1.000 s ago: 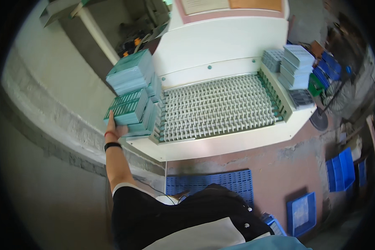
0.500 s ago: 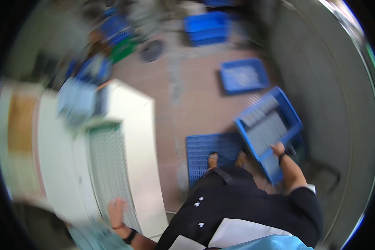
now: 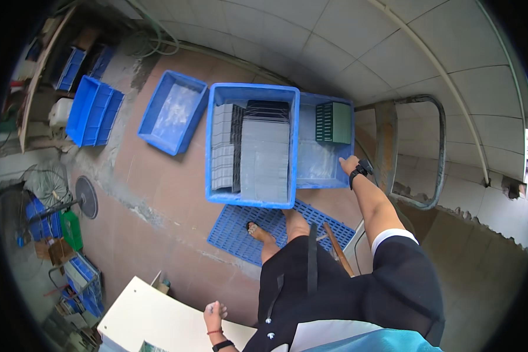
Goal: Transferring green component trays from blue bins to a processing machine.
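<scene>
My right hand [image 3: 349, 165] is closed on the right rim of a blue plastic crate [image 3: 318, 166]. Inside that crate stands a green slotted block [image 3: 333, 123], maybe a stack of trays. Just left of it, and partly over it, is another blue crate [image 3: 252, 204] filled with grey flat pieces [image 3: 265, 158] in stacks, with some black ones at the back and between the rows. My left hand [image 3: 215, 314] hangs by the edge of a cream table [image 3: 158, 308], its fingers curled in, nothing visible in them.
A blue slatted pallet [image 3: 234, 234] lies under my feet. Left of the crates sits a shallow blue bin [image 3: 173, 114] with whitish residue, and beyond it a deeper blue bin [image 3: 91, 111]. A metal frame [image 3: 440, 152] rises at the right before the tiled wall [image 3: 346, 29].
My view has swung right, bringing the crates to the middle and the table to the lower left. My left hand, spread before, now has curled fingers. My right hand is still at the crates.
</scene>
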`<state>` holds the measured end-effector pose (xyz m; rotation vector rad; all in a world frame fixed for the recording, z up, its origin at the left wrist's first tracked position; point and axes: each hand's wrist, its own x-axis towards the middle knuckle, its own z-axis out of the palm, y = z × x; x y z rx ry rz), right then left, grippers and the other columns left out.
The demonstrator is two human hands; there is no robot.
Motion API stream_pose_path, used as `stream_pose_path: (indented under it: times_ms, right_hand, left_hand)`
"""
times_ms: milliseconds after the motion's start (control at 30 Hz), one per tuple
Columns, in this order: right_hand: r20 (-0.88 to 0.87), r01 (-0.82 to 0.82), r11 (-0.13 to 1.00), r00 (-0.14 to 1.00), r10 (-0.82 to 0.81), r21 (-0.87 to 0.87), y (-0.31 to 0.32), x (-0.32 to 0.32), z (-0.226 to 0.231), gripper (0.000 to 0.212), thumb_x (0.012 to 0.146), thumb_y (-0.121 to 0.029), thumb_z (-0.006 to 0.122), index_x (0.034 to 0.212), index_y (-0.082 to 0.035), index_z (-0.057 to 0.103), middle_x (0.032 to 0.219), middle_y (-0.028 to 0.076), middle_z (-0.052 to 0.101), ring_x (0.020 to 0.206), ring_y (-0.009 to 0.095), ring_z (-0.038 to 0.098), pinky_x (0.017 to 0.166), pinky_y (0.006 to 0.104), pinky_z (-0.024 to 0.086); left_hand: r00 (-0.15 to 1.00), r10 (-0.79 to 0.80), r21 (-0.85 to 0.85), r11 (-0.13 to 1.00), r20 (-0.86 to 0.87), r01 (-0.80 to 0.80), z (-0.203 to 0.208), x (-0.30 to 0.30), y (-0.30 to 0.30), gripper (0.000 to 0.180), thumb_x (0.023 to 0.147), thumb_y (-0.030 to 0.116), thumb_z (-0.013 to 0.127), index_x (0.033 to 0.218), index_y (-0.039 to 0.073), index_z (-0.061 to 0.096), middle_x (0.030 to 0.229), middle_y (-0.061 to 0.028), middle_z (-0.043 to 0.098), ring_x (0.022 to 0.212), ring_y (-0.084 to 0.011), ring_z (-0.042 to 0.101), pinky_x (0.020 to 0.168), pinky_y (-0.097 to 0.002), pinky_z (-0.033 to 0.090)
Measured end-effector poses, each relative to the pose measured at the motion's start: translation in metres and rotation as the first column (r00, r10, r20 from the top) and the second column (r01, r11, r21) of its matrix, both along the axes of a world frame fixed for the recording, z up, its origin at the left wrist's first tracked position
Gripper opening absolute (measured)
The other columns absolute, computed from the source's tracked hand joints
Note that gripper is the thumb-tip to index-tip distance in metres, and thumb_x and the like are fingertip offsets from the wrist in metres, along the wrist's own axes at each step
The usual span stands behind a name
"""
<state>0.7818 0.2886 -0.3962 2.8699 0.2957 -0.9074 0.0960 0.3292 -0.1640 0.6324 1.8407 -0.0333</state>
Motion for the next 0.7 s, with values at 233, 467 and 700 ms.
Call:
stream_pose_path:
  times_ms: [233, 467, 700]
  right_hand:
    - [0.246, -0.053, 0.997, 0.967, 0.067, -0.061, 0.051, 0.043, -0.102, 0.06, 0.073, -0.052, 0.061, 0.105, -0.001, 0.061, 0.104, 0.026, 0.059, 0.095, 0.038, 0.059, 0.083, 0.045, 0.047]
    - [0.251, -0.003, 0.997, 0.968, 0.021, -0.072, 0.085, 0.087, -0.177, 0.064, 0.075, -0.048, 0.062, 0.113, 0.003, 0.052, 0.111, 0.027, 0.054, 0.104, 0.039, 0.053, 0.085, 0.0435, 0.046]
    - [0.456, 0.106, 0.986, 0.876, -0.155, 0.131, 0.091, 0.058, -0.213, 0.064, 0.071, -0.039, 0.07, 0.113, 0.002, 0.045, 0.105, 0.024, 0.05, 0.096, 0.039, 0.055, 0.081, 0.043, 0.047]
  left_hand:
    - [0.994, -0.102, -0.174, 0.98, -0.044, 0.093, -0.032, 0.0, 0.002, 0.027, 0.09, 0.027, 0.05, 0.095, 0.001, 0.055, 0.085, -0.0088, 0.059, 0.075, -0.0183, 0.059, 0.064, -0.0329, 0.051]
    - [0.973, 0.036, -0.284, 0.954, -0.228, -0.102, -0.045, 0.008, -0.017, 0.019, 0.084, 0.029, 0.06, 0.082, 0.01, 0.061, 0.07, -0.0021, 0.058, 0.061, -0.0185, 0.054, 0.06, -0.0337, 0.044]
    - [0.977, 0.08, -0.314, 0.939, -0.196, -0.14, -0.062, -0.01, -0.016, 0.022, 0.081, 0.031, 0.064, 0.078, 0.01, 0.062, 0.069, -0.0035, 0.059, 0.06, -0.0201, 0.055, 0.061, -0.034, 0.045]
